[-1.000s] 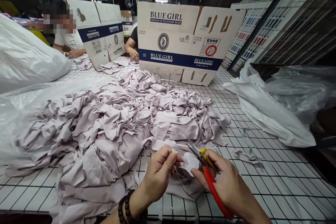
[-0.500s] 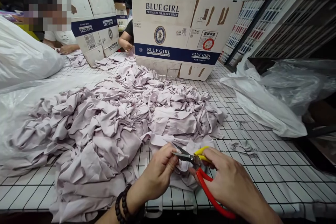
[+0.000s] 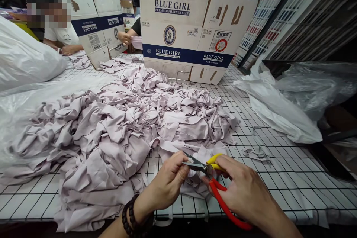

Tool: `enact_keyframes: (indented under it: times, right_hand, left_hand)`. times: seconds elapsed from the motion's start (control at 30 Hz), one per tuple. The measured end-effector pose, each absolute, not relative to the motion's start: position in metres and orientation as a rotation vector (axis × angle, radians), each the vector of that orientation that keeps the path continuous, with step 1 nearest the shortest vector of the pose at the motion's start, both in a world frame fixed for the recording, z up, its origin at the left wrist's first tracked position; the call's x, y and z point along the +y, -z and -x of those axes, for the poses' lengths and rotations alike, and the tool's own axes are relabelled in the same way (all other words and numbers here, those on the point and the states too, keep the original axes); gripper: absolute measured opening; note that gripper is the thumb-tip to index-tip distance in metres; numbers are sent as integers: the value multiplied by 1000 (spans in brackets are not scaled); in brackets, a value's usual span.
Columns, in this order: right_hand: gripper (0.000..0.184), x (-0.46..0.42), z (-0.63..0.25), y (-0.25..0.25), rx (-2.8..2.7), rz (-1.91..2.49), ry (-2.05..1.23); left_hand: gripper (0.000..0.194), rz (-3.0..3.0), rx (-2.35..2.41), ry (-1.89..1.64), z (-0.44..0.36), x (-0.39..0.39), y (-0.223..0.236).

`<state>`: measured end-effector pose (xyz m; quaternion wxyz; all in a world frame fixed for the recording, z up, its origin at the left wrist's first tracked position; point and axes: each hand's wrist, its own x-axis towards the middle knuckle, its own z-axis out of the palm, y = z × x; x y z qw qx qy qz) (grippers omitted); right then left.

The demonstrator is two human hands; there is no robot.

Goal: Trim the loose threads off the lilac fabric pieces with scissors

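Observation:
My right hand [image 3: 237,182] is closed around scissors [image 3: 205,168] with one yellow and one red handle; the dark blades point left and stand slightly apart. At the blade tips my left hand [image 3: 171,178], with dark beads on the wrist, pinches the edge of a pale mauve fabric piece [image 3: 195,184]. That piece hangs below and behind both hands, and its pinched edge is mostly hidden by the fingers. Just beyond lies a large heap of the same mauve fabric [image 3: 111,130], spread across the middle and left of the table.
Behind the heap stands a Blue Girl carton [image 3: 178,26], with a second carton [image 3: 97,29] to its left. Plastic bags [image 3: 281,100] lie at right, another white bag [image 3: 28,52] at left. Fabric scraps [image 3: 258,153] rest on the grid-patterned table [image 3: 290,178]. Two co-workers sit across.
My hands and the scissors stay almost in place at the fabric edge. Behind the large carton, a co-worker's hand has shifted left and up, stretching a mauve piece.

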<state>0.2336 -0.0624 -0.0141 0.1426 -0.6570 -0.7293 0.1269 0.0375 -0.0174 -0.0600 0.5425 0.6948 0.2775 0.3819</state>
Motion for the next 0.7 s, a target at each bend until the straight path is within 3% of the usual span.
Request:
enact_keyframes:
  times: [0.23,0.7]
  right_hand:
    - [29,-61,-233,13,-2080,1969,-479]
    - [32,-64,-235,17,-2104,1887,-269]
  left_hand:
    - [24,-1636,635,-913,-37,-18,57]
    - [30,-1566,614,-890,-37,-17,53]
